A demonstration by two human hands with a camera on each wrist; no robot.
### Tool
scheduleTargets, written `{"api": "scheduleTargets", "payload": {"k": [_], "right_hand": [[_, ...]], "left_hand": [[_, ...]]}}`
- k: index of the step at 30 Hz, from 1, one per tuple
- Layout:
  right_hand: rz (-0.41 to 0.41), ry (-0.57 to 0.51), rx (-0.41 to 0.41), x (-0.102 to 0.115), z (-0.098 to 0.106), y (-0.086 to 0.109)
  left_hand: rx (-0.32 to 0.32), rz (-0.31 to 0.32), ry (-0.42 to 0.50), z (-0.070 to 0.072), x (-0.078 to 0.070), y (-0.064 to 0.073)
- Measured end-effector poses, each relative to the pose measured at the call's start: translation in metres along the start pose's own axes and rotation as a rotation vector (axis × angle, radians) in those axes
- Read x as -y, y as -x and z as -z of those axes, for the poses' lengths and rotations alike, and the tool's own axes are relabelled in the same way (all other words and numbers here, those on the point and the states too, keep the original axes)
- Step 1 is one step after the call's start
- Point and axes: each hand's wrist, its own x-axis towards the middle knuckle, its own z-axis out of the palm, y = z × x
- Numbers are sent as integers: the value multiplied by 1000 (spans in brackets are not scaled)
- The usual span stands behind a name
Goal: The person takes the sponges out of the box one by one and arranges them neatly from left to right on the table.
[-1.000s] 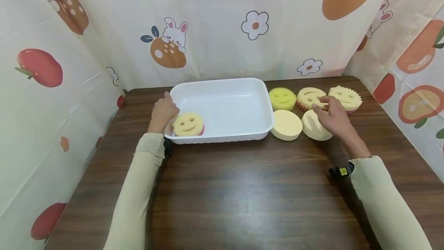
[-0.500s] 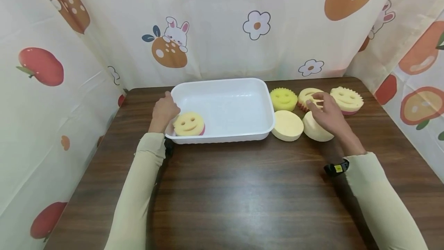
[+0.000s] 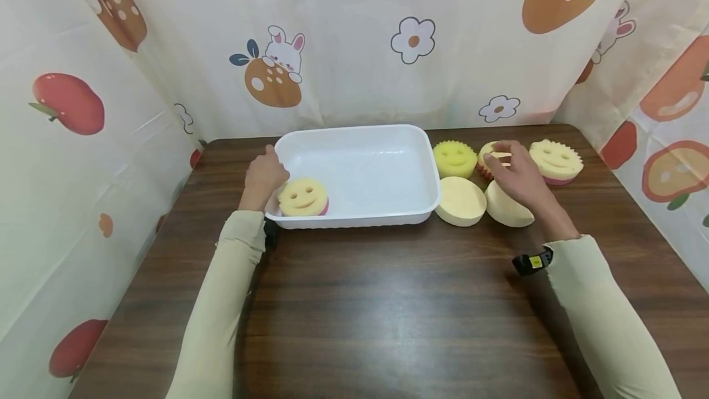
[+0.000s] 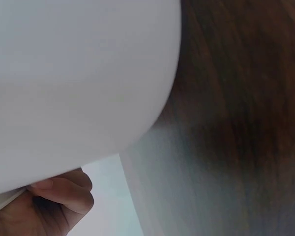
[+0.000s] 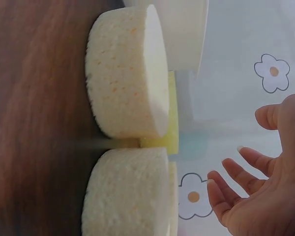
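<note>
At the left rim of the white plastic tray (image 3: 360, 193), my left hand (image 3: 264, 172) holds on, its fingers curled at the edge in the left wrist view. A cream smiley-face sponge (image 3: 303, 197) with a pink underside lies in the tray's near left corner. My right hand (image 3: 517, 174) hovers above the sponges right of the tray, fingers apart and holding nothing. Beneath it are a scalloped smiley sponge (image 3: 485, 165), mostly hidden, and a plain round cream sponge (image 3: 506, 207), partly covered. In the right wrist view the fingers (image 5: 248, 179) are spread over the sponges.
A yellow smiley sponge (image 3: 454, 159) and a plain round sponge (image 3: 461, 201) stand beside the tray's right wall. At the far right lies another scalloped smiley sponge (image 3: 556, 160). A printed curtain (image 3: 354, 48) borders the brown wooden table (image 3: 399, 300) behind and at both sides.
My right hand has shifted slightly left over the sponges, covering more of the middle scalloped one. The left hand stays at the tray rim, and the sponges lie as before.
</note>
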Motion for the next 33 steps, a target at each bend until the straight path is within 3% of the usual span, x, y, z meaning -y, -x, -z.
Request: {"api": "scheduleTargets", "payload": {"k": [33], "right_hand": [[46, -42, 18, 46, -24, -10]], "left_hand": [[-18, 4, -7, -2, -1, -1]]}}
